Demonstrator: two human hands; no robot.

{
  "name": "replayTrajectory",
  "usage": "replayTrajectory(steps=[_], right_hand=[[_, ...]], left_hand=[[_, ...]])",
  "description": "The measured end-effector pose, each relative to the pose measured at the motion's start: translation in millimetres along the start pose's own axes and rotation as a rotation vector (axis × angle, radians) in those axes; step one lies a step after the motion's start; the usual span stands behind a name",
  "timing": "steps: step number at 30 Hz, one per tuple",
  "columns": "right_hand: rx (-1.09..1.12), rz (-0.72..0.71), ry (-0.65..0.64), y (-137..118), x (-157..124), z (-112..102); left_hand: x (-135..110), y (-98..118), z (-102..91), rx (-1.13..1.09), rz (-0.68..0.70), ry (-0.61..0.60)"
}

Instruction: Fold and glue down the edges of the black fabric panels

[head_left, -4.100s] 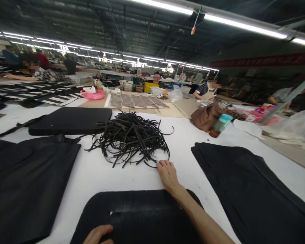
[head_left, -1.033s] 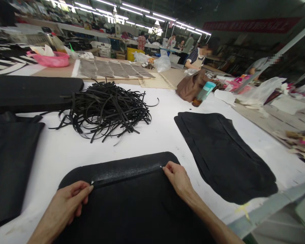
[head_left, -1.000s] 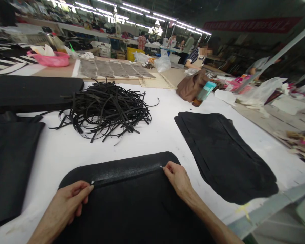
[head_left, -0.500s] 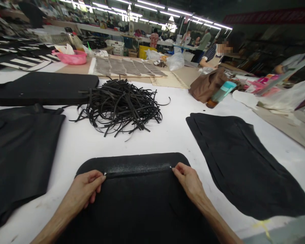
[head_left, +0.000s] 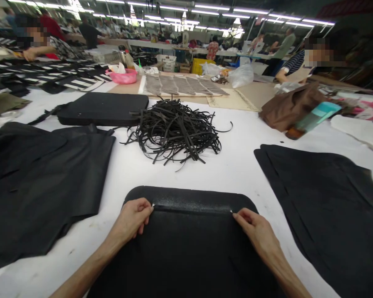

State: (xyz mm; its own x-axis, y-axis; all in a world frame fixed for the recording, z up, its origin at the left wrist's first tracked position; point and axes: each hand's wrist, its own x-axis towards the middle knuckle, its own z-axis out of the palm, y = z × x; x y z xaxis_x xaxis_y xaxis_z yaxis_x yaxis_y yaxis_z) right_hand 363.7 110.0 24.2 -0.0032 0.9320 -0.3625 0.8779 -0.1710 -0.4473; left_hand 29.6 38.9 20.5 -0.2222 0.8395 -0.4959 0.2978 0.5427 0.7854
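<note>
A black leather-like panel (head_left: 186,256) lies in front of me, held near its far edge by both hands. My left hand (head_left: 135,217) pinches the left end of that edge, beside a small white mark. The right end is in the pinched fingers of my right hand (head_left: 256,227), with another small white mark at the fingertips. Beyond the edge shows a black piece with rounded corners (head_left: 174,193), partly covered by the panel. A shiny, wet-looking band runs along it between my hands.
A heap of black strips (head_left: 177,130) lies ahead, beside a stack of black boards (head_left: 102,108). Black sheets lie left (head_left: 52,186) and right (head_left: 326,198). A brown bag (head_left: 286,107) and teal-capped bottle (head_left: 313,120) stand back right. People work around the room.
The camera has turned left, so everything sits further right in view and a person at the far left shows. Both hands keep their pinch on the panel's edge.
</note>
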Motion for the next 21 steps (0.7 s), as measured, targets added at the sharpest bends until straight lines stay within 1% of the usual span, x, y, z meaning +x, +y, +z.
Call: replayTrajectory(steps=[4,8,15,21], right_hand=[[0.020,-0.030,-0.043,11.1,7.4,0.6],[0.026,-0.015,-0.065,16.3,10.6,1.4],[0.002,-0.009,-0.044,15.3,10.0,4.1],[-0.018,-0.026,-0.041,9.2,5.9,2.0]], left_hand=[[-1.0,1.6,0.2,-0.006,-0.001,0.023],[-1.8,3.4,-0.2,-0.002,0.004,0.033],[-2.7,4.1,0.9,0.006,-0.004,0.054],[-5.7,9.5,0.8,0.013,-0.019,0.059]])
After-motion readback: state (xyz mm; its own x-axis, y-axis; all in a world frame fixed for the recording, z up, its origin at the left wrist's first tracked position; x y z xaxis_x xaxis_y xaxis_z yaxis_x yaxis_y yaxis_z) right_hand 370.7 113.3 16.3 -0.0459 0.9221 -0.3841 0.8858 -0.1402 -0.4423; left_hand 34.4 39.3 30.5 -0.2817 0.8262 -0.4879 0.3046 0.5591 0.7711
